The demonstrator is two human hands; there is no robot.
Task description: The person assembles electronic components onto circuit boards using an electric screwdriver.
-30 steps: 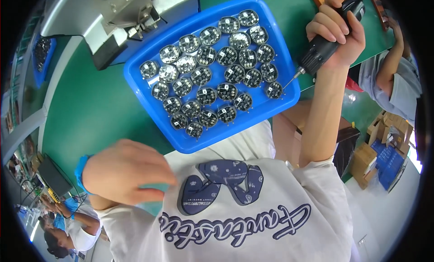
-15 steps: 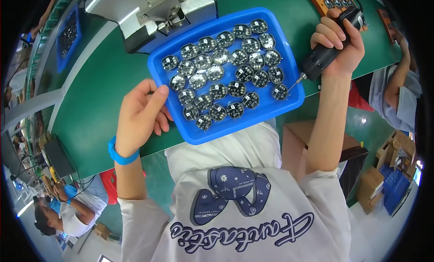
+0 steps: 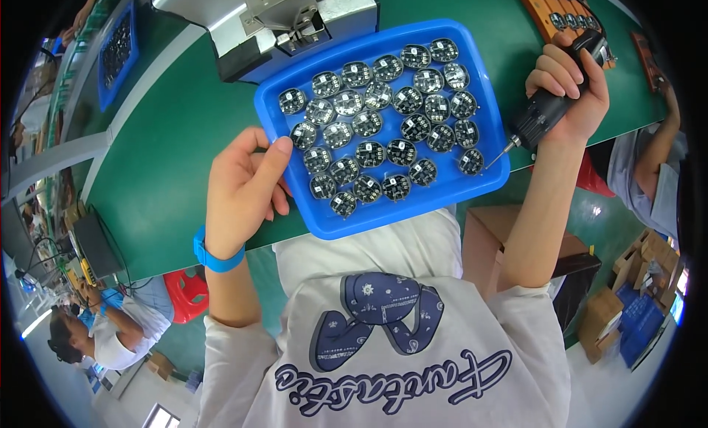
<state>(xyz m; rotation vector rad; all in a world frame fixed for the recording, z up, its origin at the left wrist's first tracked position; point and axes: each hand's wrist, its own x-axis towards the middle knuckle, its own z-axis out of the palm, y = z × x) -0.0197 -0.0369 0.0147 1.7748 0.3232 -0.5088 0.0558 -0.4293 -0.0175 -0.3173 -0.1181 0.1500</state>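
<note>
A blue plastic tray (image 3: 428,203) holds several round black circuit boards (image 3: 370,154) with silvery parts, set out in loose rows. At its left side my left hand (image 3: 247,181) is closed on the rim, the thumb over the edge and the other fingers partly hidden beside and under it. My right hand (image 3: 571,96) wraps round a black electric screwdriver (image 3: 540,118) at the tray's right side. The screwdriver's thin bit slants down to the left over the tray's lower right corner, its tip close beside a round board (image 3: 471,161). Whether the tip touches anything, I cannot tell.
A metal fixture (image 3: 302,29) stands on the green table (image 3: 177,162) just beyond the tray. An orange rack (image 3: 542,15) with round boards lies at the far right. Another blue tray (image 3: 118,55) sits at far left. Co-workers sit at both sides.
The tray, both hands and the table things all appear slightly farther right and lower in the picture. Both grips stay the same, and the bit's tip remains beside the lower right board.
</note>
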